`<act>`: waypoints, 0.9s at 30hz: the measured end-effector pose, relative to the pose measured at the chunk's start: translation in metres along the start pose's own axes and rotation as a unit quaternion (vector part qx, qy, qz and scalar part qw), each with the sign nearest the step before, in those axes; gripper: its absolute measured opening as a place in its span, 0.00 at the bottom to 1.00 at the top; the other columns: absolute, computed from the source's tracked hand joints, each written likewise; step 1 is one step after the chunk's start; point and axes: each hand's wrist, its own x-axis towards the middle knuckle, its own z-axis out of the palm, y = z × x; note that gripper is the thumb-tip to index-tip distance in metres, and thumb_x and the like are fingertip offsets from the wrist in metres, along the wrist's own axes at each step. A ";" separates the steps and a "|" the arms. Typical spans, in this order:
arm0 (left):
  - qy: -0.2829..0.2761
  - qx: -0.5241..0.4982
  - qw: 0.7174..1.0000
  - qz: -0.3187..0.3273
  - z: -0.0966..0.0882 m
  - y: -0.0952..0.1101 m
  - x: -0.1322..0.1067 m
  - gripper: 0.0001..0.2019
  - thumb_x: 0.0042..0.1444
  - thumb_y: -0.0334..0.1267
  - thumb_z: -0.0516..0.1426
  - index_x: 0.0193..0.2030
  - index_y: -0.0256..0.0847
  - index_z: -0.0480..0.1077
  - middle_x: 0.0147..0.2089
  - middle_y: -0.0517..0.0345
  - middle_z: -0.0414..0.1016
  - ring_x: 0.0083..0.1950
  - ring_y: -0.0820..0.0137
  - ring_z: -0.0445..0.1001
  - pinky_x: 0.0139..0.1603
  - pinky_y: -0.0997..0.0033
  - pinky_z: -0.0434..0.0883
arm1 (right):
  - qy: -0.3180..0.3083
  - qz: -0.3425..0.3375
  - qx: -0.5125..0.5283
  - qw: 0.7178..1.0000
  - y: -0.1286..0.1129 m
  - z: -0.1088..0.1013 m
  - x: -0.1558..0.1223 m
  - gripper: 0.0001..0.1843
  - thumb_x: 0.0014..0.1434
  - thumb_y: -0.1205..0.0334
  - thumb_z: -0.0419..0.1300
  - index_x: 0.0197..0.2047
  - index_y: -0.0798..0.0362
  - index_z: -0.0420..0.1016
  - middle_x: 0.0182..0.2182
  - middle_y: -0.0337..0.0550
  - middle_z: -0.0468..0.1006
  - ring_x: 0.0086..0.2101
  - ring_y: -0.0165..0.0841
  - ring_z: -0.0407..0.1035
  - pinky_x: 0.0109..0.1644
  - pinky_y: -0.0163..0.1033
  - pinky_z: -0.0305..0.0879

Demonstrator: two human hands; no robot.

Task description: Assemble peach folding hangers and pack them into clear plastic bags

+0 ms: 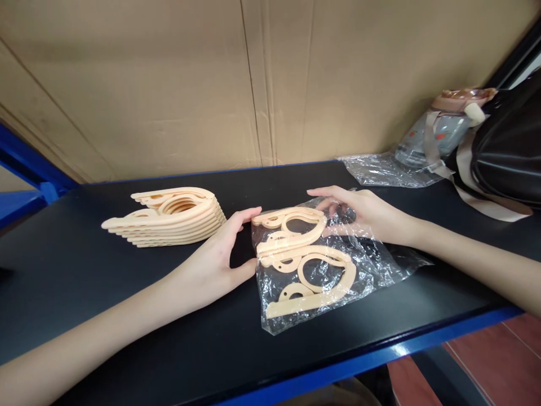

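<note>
A clear plastic bag [372, 265] lies on the black table [127, 316] with peach plastic hanger pieces [304, 254] inside it. My left hand [220, 259] cups the bag's left edge, thumb and fingers curved against the pieces. My right hand [363, 214] rests on the bag's upper right part, fingers pressed onto the plastic over the top piece. A stack of several more peach hanger pieces [169, 217] sits on the table to the left, apart from both hands.
Another clear plastic sheet [380, 169] lies at the back right, beside a water bottle with a pink lid [443, 129] and a black bag [511, 146]. A cardboard wall stands behind. The table's blue front edge [380, 355] runs close below the bag.
</note>
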 end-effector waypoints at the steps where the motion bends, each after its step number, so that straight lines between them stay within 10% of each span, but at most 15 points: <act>1: -0.005 0.003 1.000 -0.004 -0.001 0.000 0.001 0.30 0.59 0.47 0.57 0.67 0.51 0.54 0.68 0.57 0.62 0.67 0.58 0.64 0.68 0.53 0.64 | 0.001 0.001 -0.001 1.000 0.000 0.001 0.000 0.40 0.55 0.41 0.64 0.66 0.45 0.59 0.45 0.40 0.80 0.35 0.34 0.72 0.40 0.43 0.69; 27: -0.021 -0.014 0.999 -0.044 -0.003 0.016 0.003 0.27 0.63 0.48 0.49 0.67 0.45 0.54 0.69 0.54 0.60 0.69 0.58 0.60 0.70 0.53 0.60 | 0.065 0.006 -0.101 0.993 -0.010 0.014 -0.005 0.43 0.54 0.37 0.63 0.65 0.49 0.59 0.43 0.43 0.79 0.37 0.39 0.74 0.42 0.48 0.70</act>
